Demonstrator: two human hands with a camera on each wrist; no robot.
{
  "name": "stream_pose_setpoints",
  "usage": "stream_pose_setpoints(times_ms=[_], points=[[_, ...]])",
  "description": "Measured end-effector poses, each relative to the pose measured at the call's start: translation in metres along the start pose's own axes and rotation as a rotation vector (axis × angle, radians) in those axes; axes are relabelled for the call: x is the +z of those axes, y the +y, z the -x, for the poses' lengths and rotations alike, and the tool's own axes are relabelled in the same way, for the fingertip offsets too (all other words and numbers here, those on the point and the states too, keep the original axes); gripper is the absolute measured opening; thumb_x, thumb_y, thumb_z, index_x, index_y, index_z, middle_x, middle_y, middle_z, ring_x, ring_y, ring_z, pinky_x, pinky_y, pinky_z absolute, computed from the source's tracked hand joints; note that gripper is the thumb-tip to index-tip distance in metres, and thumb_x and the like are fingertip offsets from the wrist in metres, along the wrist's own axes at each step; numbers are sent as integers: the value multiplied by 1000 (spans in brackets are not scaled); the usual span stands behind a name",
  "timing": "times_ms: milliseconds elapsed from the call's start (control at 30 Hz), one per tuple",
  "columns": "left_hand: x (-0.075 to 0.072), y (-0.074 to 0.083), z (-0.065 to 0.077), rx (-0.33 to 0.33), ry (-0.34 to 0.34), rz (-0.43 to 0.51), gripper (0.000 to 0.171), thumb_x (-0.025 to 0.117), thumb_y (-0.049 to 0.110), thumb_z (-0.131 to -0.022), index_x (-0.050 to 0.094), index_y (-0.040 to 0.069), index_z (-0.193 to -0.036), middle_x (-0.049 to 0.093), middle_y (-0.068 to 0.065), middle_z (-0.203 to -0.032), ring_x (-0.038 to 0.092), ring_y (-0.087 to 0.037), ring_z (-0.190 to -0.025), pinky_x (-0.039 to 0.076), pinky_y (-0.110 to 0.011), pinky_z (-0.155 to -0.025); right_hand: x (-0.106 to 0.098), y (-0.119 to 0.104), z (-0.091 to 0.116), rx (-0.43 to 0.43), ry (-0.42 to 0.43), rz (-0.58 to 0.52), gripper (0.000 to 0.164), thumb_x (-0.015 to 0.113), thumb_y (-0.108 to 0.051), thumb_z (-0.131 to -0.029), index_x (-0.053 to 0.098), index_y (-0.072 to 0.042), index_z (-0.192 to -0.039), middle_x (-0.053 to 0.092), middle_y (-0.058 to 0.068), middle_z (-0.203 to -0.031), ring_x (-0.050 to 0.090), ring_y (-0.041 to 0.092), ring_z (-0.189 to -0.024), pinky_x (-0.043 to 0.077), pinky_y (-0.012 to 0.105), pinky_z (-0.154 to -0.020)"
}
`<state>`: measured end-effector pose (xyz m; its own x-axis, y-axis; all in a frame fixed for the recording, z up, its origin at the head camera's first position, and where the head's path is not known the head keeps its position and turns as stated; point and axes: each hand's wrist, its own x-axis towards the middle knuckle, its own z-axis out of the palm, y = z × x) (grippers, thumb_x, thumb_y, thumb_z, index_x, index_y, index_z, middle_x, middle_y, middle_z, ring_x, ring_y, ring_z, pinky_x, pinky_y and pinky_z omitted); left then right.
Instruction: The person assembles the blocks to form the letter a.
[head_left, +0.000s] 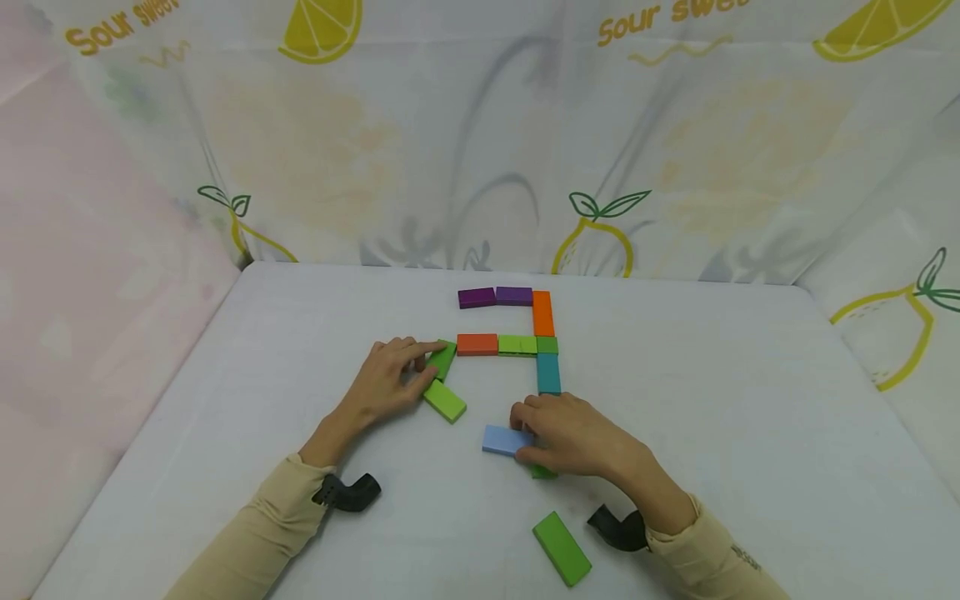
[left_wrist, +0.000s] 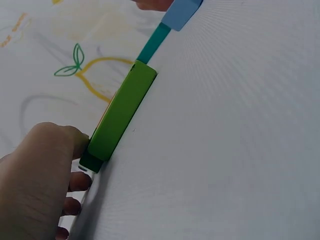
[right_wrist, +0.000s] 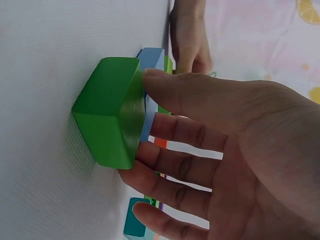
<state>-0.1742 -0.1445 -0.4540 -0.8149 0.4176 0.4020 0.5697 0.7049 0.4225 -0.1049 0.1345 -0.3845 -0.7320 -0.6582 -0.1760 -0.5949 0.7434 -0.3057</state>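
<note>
In the head view my left hand [head_left: 390,375] pinches a green block [head_left: 442,360] between thumb and fingers. A lime-green block [head_left: 446,401] lies slantwise just below it, its upper end by the thumb. My right hand [head_left: 573,429] holds the right end of a light blue block [head_left: 501,439], thumb on the near side and fingers on the far side. Partly hidden under that hand is another green block [head_left: 543,472]; the right wrist view shows this green block [right_wrist: 107,110] large, close to the thumb and fingertips. Above the right fingers lies a teal block [head_left: 549,372].
Beyond the hands, an orange block [head_left: 543,313], two purple blocks [head_left: 513,297], a red-orange block [head_left: 477,345] and a lime block [head_left: 517,345] form a joined outline. A loose green block [head_left: 562,548] lies near the front. A lemon-print cloth [head_left: 450,150] hangs behind the white table [head_left: 675,375].
</note>
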Motion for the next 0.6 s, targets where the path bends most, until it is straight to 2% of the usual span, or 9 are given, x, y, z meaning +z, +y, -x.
stream_pose_setpoints(times_ms=[167,267,333,433,500,600], points=[[-5,4,-2,20,-10,20,30,64,25,-88,66,19,-118,54,4,-82,46,-11,-76,32,-29,-70,1,2,0,-5,2,-8,26,71,-31,-83,63,-14,-102,58,-6,-83,46,7,-72,44,25,-69],[-16,7,-3,85,-62,67,25,67,23,-87,69,16,-111,56,1,-90,49,-12,-79,40,-27,-70,2,3,0,-14,5,-17,26,70,-30,-84,63,-14,-102,59,-5,-86,46,7,-71,44,24,-67],[-25,10,-4,135,-147,96,23,70,24,-86,70,17,-108,56,1,-91,50,-11,-77,42,-24,-66,2,4,0,-15,6,-23,25,70,-29,-84,63,-13,-102,60,-4,-87,46,7,-70,43,23,-65],[-37,16,-5,189,-312,110,26,73,28,-82,70,19,-106,59,6,-87,50,-10,-72,41,-21,-63,2,4,-1,-1,3,-27,26,70,-30,-84,63,-13,-103,60,-4,-87,46,7,-69,43,21,-63],[-42,20,-7,190,-411,107,29,75,29,-81,69,20,-108,63,10,-88,51,-9,-71,42,-20,-64,1,4,-2,14,3,-24,26,70,-30,-84,62,-14,-103,59,-4,-86,46,7,-68,42,20,-63],[-46,27,-9,168,-508,97,35,75,26,-80,68,21,-114,67,12,-94,54,-9,-73,45,-20,-67,0,6,-2,32,0,-20,27,70,-31,-84,62,-15,-103,58,-5,-86,46,7,-68,42,20,-62]])
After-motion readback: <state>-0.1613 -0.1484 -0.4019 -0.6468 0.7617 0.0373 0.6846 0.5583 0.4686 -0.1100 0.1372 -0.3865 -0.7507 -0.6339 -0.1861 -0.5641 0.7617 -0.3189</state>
